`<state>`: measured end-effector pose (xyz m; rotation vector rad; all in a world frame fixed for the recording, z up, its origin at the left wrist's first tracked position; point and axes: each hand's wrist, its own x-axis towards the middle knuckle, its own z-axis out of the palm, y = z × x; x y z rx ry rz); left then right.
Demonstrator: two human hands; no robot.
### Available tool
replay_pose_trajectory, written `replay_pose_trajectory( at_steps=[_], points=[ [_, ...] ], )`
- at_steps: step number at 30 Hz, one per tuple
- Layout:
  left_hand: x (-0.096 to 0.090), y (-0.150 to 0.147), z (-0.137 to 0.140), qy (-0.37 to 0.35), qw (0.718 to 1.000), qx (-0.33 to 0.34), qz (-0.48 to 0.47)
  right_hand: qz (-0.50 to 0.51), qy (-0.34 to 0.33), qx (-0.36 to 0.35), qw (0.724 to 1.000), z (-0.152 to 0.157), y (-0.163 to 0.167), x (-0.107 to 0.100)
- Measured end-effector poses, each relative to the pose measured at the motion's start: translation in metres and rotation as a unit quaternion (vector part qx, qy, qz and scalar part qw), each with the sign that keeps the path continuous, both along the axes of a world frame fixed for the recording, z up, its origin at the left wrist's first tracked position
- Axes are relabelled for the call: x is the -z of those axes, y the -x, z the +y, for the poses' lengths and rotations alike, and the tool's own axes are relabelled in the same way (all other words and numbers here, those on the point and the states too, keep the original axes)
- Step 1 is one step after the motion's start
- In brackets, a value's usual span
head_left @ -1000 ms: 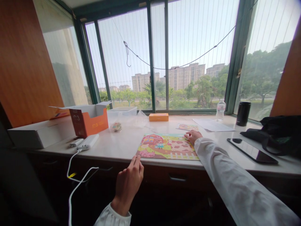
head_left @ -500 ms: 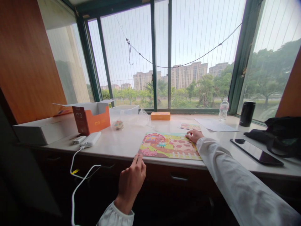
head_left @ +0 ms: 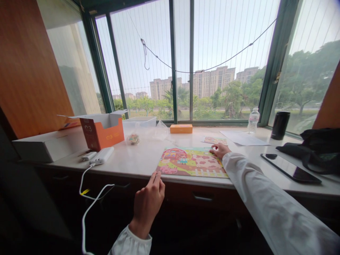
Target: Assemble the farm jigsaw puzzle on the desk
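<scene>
A jigsaw puzzle point(head_left: 186, 163) with a farm picture lies flat at the front edge of the counter. It shows a red barn, pink pigs, a brown-spotted area and a white fence. My left hand point(head_left: 150, 194) is at its near left corner, thumb and fingers pressed together on that corner. At the far right corner rests my right hand point(head_left: 220, 150), its fingers curled into a pinch against the puzzle; whatever may be between the fingertips is hidden. Just behind the right hand lies a small picture card point(head_left: 214, 140) with similar colours.
To the left stand an orange box point(head_left: 110, 136), a white box point(head_left: 47, 147), a power adapter point(head_left: 102, 156) with a white cable, and a clear bin point(head_left: 139, 122). An orange carton point(head_left: 181, 129) is at the back. Rightward are paper point(head_left: 244, 137), a bottle point(head_left: 253, 120), a black flask point(head_left: 280, 125) and a tablet point(head_left: 290, 168).
The view has tilted slightly, so the counter appears a little higher. Both hands keep nearly the same places at the puzzle's corners.
</scene>
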<state>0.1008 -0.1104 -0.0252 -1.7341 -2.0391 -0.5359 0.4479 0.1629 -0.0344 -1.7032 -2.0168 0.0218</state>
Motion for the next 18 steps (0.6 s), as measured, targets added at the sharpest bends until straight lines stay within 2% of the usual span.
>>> replay_pose_trajectory(
  at_steps=[5,13,18],
  points=[
    [-0.0011,-0.0017,0.0006,0.001,1.000,-0.006,0.003,-0.005,-0.015,0.017,1.000,-0.0023,0.0010,-0.0041],
    [-0.0018,-0.0028,0.0003,-0.003,1.000,-0.007,0.006,-0.028,0.028,0.026,0.999,-0.0052,0.0035,-0.0050],
    [-0.0017,-0.0026,0.0003,-0.001,1.000,-0.009,0.002,-0.017,0.026,0.029,0.999,-0.0081,0.0037,-0.0071]
  ],
)
